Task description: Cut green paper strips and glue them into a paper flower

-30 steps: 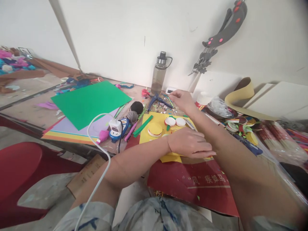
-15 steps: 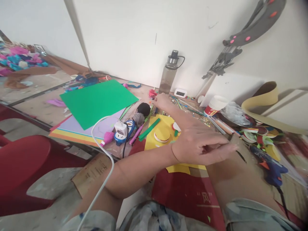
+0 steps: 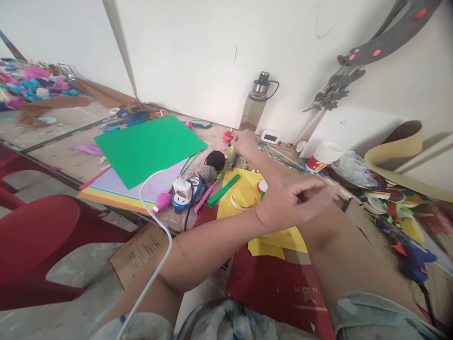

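My forearms cross above the table. My left hand (image 3: pixel 293 203) is over the yellow sheets (image 3: pixel 279 241), its thumb and fingers pinched together; anything between them is too small or blurred to name. My right hand (image 3: pixel 246 144) reaches beyond it to the back of the table. Its fingers are drawn together beside a small red crumpled piece (image 3: pixel 228 137), and a thin green strip (image 3: pixel 231 153) shows just below the fingertips. What they grip is not clear. A yellow round piece with a white rim (image 3: pixel 242 200) sits on the yellow sheet, near a dark green strip (image 3: pixel 224 190).
A green sheet (image 3: pixel 152 148) tops a paper stack at left, near a power strip (image 3: pixel 186 193) with a white cable and two yarn balls (image 3: pixel 214 161). A bottle (image 3: pixel 254 106), clock (image 3: pixel 271 136) and paper cup (image 3: pixel 322 156) stand behind. At right lies a glue gun (image 3: pixel 410 257).
The view has shifted slightly, so things sit a little further right. My right hand has edged up towards the red piece. My left hand has shifted slightly left, still pinched.
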`<state>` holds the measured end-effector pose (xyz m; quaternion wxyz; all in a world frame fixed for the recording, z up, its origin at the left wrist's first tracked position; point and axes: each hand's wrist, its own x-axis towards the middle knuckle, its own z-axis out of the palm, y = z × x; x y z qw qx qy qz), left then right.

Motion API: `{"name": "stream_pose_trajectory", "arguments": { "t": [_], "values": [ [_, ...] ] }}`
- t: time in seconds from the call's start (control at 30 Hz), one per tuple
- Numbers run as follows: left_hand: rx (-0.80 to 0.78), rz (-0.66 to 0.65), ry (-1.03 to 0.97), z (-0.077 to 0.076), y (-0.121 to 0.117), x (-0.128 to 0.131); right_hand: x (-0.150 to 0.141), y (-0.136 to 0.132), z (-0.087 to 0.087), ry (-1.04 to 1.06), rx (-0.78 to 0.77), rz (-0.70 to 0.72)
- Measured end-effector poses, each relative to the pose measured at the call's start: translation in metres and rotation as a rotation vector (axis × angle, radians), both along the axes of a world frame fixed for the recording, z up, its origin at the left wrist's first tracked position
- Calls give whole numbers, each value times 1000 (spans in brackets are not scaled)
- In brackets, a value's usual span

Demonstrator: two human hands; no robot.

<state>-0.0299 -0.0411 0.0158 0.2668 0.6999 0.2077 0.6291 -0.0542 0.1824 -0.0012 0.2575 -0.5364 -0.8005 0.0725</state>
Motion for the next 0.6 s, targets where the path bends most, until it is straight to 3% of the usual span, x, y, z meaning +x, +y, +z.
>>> {"name": "stream_pose_trajectory", "arguments": {
  "t": [0.07,0.2,0.27,0.33,0.37,0.43,0.5,0.6],
  "values": [
    [-56,49,-28,2,5,-2,18,-7,17,27,31,-55],
    [-34,200,-147,16,21,-15,61,-27,48,320,28,38],
    [-32,356,-198,25,34,-29,79,-39,59,434,-13,104],
    [-162,549,-193,30,50,-45,92,-52,67,533,-28,172],
    [-245,583,-195,30,59,-52,96,-59,70,570,-31,198],
    [-362,530,-215,26,76,-62,101,-71,74,624,-46,229],
    [-452,379,-210,19,88,-66,101,-82,78,660,-72,248],
    [-563,224,-155,13,93,-66,100,-94,81,701,-107,254]
  ]
}}
